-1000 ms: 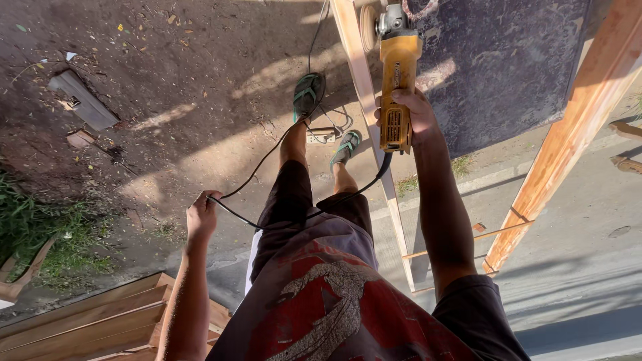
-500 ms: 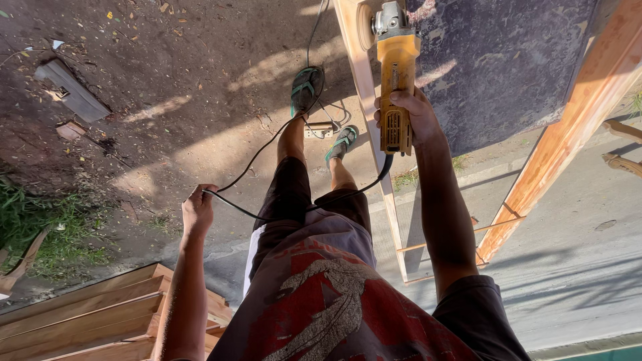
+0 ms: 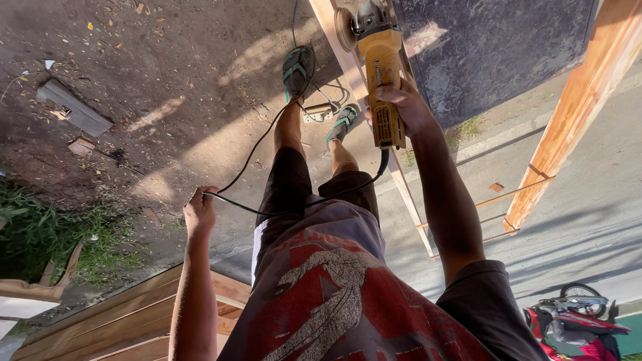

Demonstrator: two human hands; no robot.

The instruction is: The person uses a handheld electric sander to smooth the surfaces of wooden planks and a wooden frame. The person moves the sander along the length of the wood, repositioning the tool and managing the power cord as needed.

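My right hand (image 3: 409,103) grips the body of a yellow angle grinder (image 3: 381,60). Its disc end touches a long pale wooden slat (image 3: 409,200) that runs along the edge of a dark panel (image 3: 495,47). My left hand (image 3: 199,212) is closed on the grinder's black cord (image 3: 254,154), held out to the left of my thigh. The cord runs from the grinder's tail across my shorts, and on past my feet in green flip-flops (image 3: 297,67) to a small socket box (image 3: 315,113) on the ground.
An orange-toned wooden beam (image 3: 575,113) slants at the right. Stacked wooden boards (image 3: 120,321) lie at the bottom left. A grey block (image 3: 73,110) and grass (image 3: 40,234) are on the dirt at the left. A red motorcycle (image 3: 575,321) stands at the bottom right.
The grinder has stayed on the slat with little shift. My left hand still holds the cord and has drifted slightly. The view has tilted a little.
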